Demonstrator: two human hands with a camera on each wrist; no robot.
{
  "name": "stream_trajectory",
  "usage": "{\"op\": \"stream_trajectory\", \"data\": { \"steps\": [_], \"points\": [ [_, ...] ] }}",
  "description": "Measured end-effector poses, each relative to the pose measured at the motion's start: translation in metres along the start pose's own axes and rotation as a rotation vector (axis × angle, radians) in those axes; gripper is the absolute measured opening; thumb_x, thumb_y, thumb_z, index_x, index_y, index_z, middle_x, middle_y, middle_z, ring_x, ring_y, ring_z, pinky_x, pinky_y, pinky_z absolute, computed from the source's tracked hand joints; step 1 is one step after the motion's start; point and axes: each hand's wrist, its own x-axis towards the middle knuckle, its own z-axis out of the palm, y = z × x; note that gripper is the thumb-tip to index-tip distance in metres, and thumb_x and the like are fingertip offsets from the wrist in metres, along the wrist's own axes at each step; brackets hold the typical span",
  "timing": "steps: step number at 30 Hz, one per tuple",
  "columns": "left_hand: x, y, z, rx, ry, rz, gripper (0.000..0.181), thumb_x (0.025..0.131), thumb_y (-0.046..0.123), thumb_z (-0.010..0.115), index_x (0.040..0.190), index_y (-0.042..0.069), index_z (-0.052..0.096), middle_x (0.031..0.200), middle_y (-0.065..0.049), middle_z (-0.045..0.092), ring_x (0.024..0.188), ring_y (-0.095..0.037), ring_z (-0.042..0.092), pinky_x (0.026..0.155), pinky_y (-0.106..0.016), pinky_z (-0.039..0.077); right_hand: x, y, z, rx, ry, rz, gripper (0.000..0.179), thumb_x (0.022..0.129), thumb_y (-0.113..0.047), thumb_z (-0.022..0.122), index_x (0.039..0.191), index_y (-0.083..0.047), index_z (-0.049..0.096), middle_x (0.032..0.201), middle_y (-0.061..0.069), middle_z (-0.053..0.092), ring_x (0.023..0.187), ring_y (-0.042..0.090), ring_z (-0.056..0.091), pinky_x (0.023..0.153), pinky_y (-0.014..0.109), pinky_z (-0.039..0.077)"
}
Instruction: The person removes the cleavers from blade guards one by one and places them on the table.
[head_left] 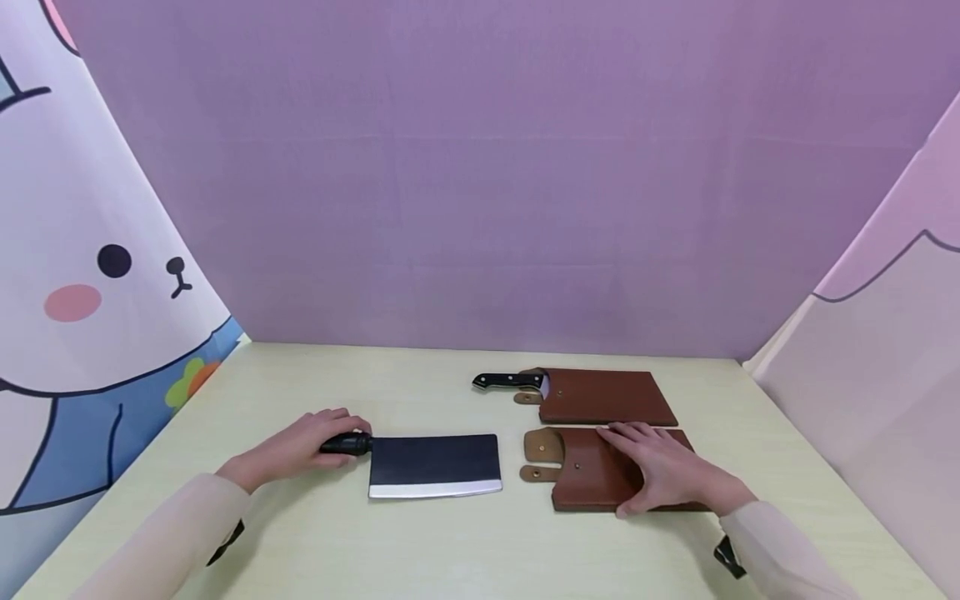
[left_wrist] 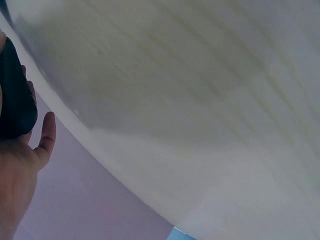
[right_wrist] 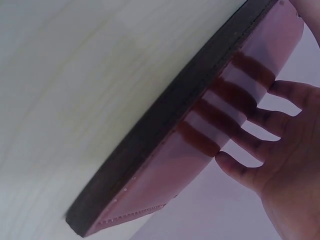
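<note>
On the left of the table lies a cleaver (head_left: pixel 435 462), its broad black blade edged in bright silver and pointing right. My left hand (head_left: pixel 322 442) grips its black handle (head_left: pixel 347 443); the handle's dark end (left_wrist: pixel 15 95) shows in the left wrist view, the little finger standing off it. On the right, a brown leather knife sheath (head_left: pixel 600 479) lies flat with its strap and flap to the left. Across it rests my right hand (head_left: pixel 663 467), fingers spread on top and thumb by the near edge. In the right wrist view, its fingertips (right_wrist: pixel 222 157) touch the glossy leather.
Behind that sheath lies a second brown sheath (head_left: pixel 607 396), with a black-handled knife (head_left: pixel 510 381) partly inside and its handle sticking out left. The pale wood-grain table (head_left: pixel 450 550) ends at a purple backdrop (head_left: pixel 480 208). Cartoon-printed cloths (head_left: pixel 67 208) flank both sides.
</note>
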Motion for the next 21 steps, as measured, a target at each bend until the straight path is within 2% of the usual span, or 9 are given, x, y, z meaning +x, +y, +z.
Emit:
{"op": "stream_trajectory", "data": {
  "steps": [5,21],
  "points": [
    [-0.0002,-0.0030,0.0045,0.013,0.016,0.014,0.036,0.082,0.035,0.066,0.115,0.027,0.055,0.093,0.017,0.051,0.086,-0.004,0.047,0.069,-0.028,0.035,0.0002,0.0014,0.0013,-0.004,0.010,-0.010,0.109,0.055,-0.074,0.067,0.137,-0.008,0.041,0.135,0.020,0.043,0.122,0.045,0.040,0.087,0.067,0.032],
    [-0.0008,-0.0052,0.0065,-0.038,-0.035,-0.043,0.038,0.082,0.034,0.066,0.117,0.029,0.053,0.096,0.015,0.049,0.088,-0.004,0.048,0.076,-0.035,0.041,0.0009,0.0038,0.0015,0.022,0.000,-0.031,0.111,0.054,-0.075,0.066,0.138,-0.008,0.038,0.137,0.019,0.042,0.123,0.044,0.038,0.089,0.067,0.031]
  ]
}}
